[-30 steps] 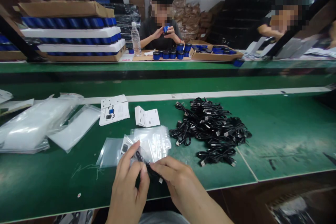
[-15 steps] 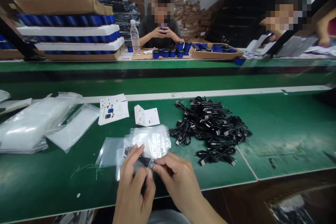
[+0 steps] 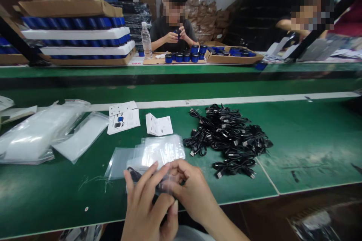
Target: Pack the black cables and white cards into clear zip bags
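Observation:
A clear plastic bag (image 3: 166, 185) with a black cable (image 3: 135, 174) in it lies between my hands at the table's front edge. My right hand (image 3: 190, 188) pinches the bag by its edge. My left hand (image 3: 151, 203) grips the bag from the near side, its outer fingers stretched over the cable. Part of the cable is hidden under those fingers. Just beyond are stacked clear bags (image 3: 162, 150). To the right lies a heap of black USB cables (image 3: 229, 131), each coiled and tied.
Folded leaflets (image 3: 162, 125) and printed cards (image 3: 126, 122) lie behind the bags. Larger packs of bags (image 3: 36, 135) are at the left. Across the green table (image 3: 305, 150), a co-worker (image 3: 172, 26) handles a blue item near a water bottle (image 3: 146, 41) and stacked trays (image 3: 85, 51).
My left fingers have spread and slid across the bag, and my right hand has shifted slightly along its edge. The co-worker opposite has moved both hands around the blue item.

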Demonstrator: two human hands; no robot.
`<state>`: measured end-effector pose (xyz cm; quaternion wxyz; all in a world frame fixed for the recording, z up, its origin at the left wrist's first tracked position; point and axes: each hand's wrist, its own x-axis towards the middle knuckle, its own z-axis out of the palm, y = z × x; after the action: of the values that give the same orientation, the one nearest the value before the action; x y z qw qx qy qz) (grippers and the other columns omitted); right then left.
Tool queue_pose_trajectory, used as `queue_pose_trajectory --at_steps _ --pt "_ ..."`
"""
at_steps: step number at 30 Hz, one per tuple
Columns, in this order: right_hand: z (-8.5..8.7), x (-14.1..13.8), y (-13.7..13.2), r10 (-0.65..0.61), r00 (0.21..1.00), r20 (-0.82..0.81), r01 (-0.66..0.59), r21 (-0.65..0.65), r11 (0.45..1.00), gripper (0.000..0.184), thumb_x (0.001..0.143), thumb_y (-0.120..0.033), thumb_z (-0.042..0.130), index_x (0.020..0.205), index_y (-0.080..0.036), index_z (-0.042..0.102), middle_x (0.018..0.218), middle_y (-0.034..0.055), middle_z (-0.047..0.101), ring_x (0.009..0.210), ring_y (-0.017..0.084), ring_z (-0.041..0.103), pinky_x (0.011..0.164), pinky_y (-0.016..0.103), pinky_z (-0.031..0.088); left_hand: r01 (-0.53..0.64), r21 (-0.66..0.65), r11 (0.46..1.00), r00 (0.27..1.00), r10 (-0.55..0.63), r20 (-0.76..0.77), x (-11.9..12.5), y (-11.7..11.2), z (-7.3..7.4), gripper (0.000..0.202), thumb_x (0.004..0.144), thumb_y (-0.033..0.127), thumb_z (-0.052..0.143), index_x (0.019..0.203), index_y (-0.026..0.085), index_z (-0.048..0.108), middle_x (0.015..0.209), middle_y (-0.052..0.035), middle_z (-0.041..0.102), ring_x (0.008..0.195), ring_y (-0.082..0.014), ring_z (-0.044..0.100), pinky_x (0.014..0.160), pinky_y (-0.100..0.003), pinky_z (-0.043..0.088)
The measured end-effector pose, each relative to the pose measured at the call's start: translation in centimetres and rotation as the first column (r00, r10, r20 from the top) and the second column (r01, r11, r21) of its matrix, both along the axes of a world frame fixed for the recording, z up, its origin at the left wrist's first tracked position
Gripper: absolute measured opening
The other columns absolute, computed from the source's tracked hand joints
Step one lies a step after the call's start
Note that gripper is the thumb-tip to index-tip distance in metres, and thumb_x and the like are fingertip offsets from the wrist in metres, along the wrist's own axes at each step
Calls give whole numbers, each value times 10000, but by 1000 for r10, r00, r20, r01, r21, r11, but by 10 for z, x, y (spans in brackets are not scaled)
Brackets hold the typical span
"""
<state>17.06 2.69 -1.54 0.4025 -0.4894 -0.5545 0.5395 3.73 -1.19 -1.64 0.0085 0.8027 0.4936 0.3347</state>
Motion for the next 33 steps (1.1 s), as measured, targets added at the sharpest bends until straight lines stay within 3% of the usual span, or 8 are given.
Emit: queue_pose_trajectory --at_steps 1,5,9,13,15,19,24,33 --pt "3 3 1 36 999 32 -37 9 999 166 669 -25 625 730 -176 593 577 -70 529 510 80 480 498 181 375 17 -51 999 1000 -18 -15 -5 2 3 75 765 217 567 754 250 501 1193 -73 607 1156 -304 525 1044 -660 151" --pt "13 10 -1 162 983 82 -161 -21 987 151 655 -69 701 585 -158 601 496 -85 468 465 62 412 451 178 305 -96 -410 907 991 125 45 -27 10 18 592 610 369 746 1145 270 511 1077 -79 682 912 -291 666 752 -422 546" --pt "13 12 -1 185 982 -20 -186 -95 978 110 669 -98 683 619 -160 606 510 -79 483 470 65 424 454 180 310 10 -631 776 996 51 78 -31 16 29 165 714 331 653 877 305 663 762 31 716 672 -195 678 579 -270 531" --pt "14 16 -1 86 974 -208 -120 -155 981 86 776 -238 619 829 -170 618 650 -25 598 590 105 550 575 224 439 -10 -672 740 937 241 251 -25 18 30 170 767 414 590 727 269 670 680 39 672 624 -152 641 574 -224 496" --pt "16 19 -3 96 984 -150 -110 -92 990 130 749 -236 659 859 -177 622 728 -5 626 674 125 576 643 245 460 -17 -681 732 889 323 325 -23 18 28 173 752 422 613 745 262 678 702 37 671 639 -146 636 598 -215 490" --pt "20 20 -7 69 994 81 -74 63 995 72 776 -190 625 706 -177 635 656 -17 593 637 122 548 621 237 431 78 -681 728 867 288 407 -23 16 25 191 761 420 612 736 236 661 656 30 635 574 -133 594 536 -204 463" --pt "21 21 -6 33 993 113 -41 66 997 119 793 -208 609 679 -173 614 638 -22 577 616 120 525 585 224 402 48 -657 753 726 425 540 -22 12 24 209 789 438 575 750 246 647 709 31 616 607 -122 550 534 -190 436" --pt "19 25 -5 6 984 179 -33 149 988 142 828 -160 536 695 -182 578 672 -17 565 640 127 519 597 233 384 2 -608 794 801 362 476 -28 14 18 199 793 390 582 690 228 631 660 24 606 605 -134 552 501 -197 413"
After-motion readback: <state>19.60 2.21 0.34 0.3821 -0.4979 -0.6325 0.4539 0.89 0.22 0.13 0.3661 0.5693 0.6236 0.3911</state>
